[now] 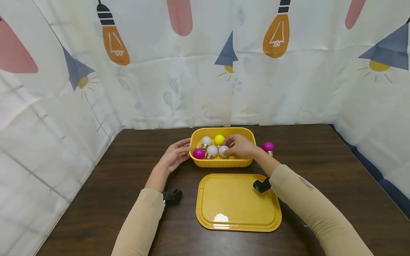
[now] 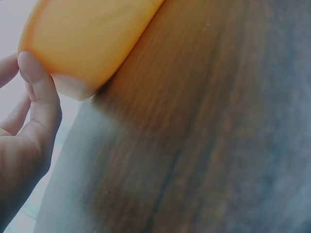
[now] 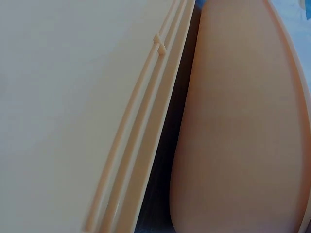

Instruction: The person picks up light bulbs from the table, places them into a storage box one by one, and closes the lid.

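A yellow plastic container (image 1: 222, 163) holds several small round light bulbs: white, yellow and magenta, with metal screw bases. My left hand (image 1: 175, 155) is at its left end, fingers nearly straight and touching the side; in the left wrist view the thumb (image 2: 41, 80) lies against the wall at the rim. Reaching inside, my right hand (image 1: 238, 145) pinches a white bulb (image 1: 222, 151) between thumb and fingers, beside another white bulb (image 1: 212, 150). The yellow bulb (image 1: 219, 139) sits just behind it. At the left lies a magenta bulb (image 1: 199, 153). The right wrist view does not include the hand.
A yellow lid (image 1: 238, 202) lies flat on the dark wooden table (image 1: 105, 199) in front of the container, under my right forearm. Another magenta bulb (image 1: 268, 147) lies on the table to the container's right. A patterned curtain (image 1: 192, 89) hangs behind the table.
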The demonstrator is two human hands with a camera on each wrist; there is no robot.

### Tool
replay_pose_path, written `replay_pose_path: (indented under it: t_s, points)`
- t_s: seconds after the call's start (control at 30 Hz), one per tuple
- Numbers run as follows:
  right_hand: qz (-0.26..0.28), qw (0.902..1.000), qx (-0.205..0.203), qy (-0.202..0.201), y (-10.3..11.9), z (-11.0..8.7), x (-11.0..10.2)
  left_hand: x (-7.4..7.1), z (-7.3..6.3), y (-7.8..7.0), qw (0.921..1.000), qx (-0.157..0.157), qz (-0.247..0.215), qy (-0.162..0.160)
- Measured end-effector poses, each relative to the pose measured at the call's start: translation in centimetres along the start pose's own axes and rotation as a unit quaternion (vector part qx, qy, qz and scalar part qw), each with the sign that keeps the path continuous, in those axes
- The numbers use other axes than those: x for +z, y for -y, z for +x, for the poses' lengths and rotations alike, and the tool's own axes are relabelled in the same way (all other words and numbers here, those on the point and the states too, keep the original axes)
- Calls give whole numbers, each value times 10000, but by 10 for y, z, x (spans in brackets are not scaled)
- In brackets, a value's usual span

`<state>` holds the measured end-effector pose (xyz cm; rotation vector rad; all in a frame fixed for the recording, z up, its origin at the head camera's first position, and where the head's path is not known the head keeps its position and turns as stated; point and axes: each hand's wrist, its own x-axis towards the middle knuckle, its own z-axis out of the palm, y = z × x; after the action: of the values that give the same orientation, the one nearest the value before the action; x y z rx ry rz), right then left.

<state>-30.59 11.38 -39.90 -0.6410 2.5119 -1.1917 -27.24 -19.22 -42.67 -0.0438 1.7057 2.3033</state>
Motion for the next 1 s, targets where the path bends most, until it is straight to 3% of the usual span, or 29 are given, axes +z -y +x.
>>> replay_pose_path:
  t_s: [0.27, 1.0]
  points:
    - [-152, 9997, -100, -157, 1, 0, 1, -2, 1, 1, 10000, 77, -20, 33]
    - [164, 9972, -541, -493, 0, -6, -9, -3, -1, 1, 9999, 94, 54, 31]
